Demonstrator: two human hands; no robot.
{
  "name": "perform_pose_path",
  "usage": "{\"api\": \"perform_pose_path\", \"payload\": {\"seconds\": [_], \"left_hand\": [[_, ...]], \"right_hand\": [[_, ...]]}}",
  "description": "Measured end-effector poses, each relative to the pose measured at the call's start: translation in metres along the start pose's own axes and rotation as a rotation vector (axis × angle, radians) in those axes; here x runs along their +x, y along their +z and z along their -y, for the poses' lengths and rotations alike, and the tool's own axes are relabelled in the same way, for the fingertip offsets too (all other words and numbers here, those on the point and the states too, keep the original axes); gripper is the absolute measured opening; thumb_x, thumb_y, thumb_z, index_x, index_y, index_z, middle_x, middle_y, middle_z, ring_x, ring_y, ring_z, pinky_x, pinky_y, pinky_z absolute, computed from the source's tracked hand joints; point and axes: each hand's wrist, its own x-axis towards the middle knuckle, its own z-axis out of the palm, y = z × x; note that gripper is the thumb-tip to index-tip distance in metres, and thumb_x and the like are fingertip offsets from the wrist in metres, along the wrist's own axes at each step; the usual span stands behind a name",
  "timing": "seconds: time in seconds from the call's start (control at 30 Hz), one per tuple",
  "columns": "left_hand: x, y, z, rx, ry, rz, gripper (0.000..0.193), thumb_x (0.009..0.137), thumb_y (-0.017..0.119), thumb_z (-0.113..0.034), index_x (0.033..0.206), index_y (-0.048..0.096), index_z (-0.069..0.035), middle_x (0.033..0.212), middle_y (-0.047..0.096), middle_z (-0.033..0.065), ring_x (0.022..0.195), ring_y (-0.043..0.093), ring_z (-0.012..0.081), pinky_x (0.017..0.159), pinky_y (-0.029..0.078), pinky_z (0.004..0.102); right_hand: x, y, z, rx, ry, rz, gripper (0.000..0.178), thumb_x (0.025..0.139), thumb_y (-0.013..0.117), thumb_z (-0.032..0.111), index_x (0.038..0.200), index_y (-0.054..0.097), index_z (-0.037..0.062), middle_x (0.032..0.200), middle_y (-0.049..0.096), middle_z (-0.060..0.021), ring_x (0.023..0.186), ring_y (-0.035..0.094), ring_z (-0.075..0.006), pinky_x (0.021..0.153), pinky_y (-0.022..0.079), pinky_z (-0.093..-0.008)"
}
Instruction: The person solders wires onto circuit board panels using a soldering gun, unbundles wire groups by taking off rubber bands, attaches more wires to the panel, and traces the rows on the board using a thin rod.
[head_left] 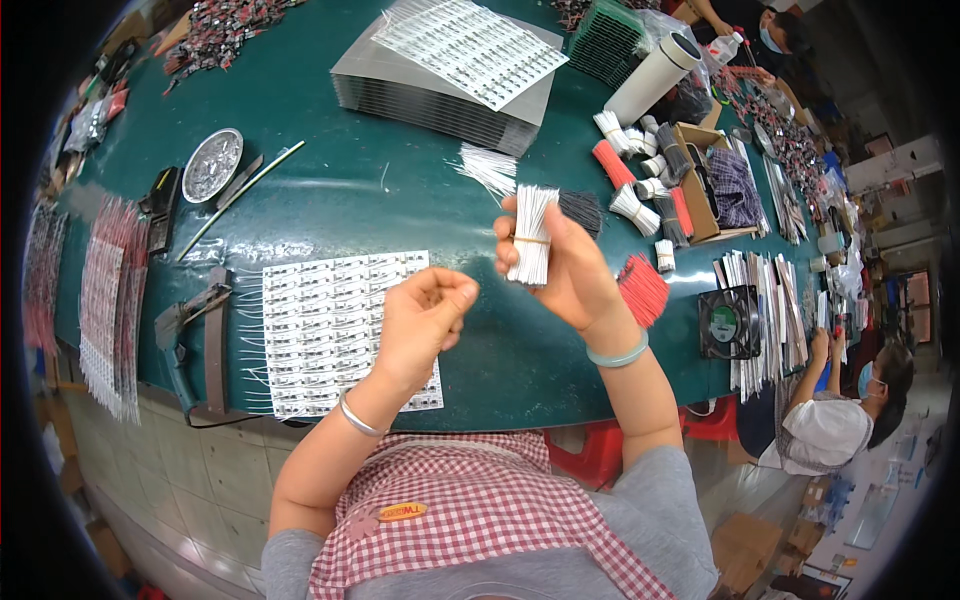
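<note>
My right hand (570, 262), with a pale green bangle on its wrist, holds up a bundle of white wires (533, 235) bound round the middle with a thin tan band. My left hand (428, 325), with a silver bracelet, is closed in a pinch to the left of the bundle and apart from it. Whatever its fingertips may hold is too small to make out. Below and left of that hand lies a white panel of small circuit boards (325, 335), white wires sticking out along its left edge. Loose black wires (580, 212) and red wires (642, 290) lie near my right hand.
Loose white wires (487, 170) lie before a stack of panels (440, 100). At left are a soldering iron (178, 345) and a round metal dish (212, 165). At right stand a tilted flask (652, 80), tied wire bundles (634, 208) and a small fan (729, 323). Other people work at right.
</note>
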Motion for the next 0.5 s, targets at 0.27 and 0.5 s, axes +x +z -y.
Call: {"api": "perform_pose_path", "payload": {"seconds": [0.27, 0.5], "left_hand": [[0.001, -0.006, 0.008, 0.835, 0.835, -0.039, 0.005, 0.088, 0.066, 0.001, 0.086, 0.061, 0.000, 0.077, 0.062, 0.0147, 0.064, 0.065, 0.0298, 0.056, 0.053, 0.0375], [0.002, -0.020, 0.010, 0.798, 0.984, -0.074, 0.009, 0.083, 0.067, 0.007, 0.081, 0.062, 0.000, 0.070, 0.063, 0.0073, 0.053, 0.063, 0.0179, 0.048, 0.050, 0.0312]], "right_hand": [[0.000, 0.022, -0.034, -0.479, 0.242, -0.172, 0.033, 0.096, 0.069, 0.024, 0.115, 0.054, 0.0009, 0.087, 0.055, -0.0027, 0.062, 0.049, -0.0059, 0.054, 0.043, -0.0242], [0.005, 0.035, -0.050, -0.399, 0.303, -0.124, 0.033, 0.099, 0.065, 0.029, 0.112, 0.050, 0.0032, 0.083, 0.053, -0.0018, 0.058, 0.046, -0.0067, 0.049, 0.039, -0.0235]]}}
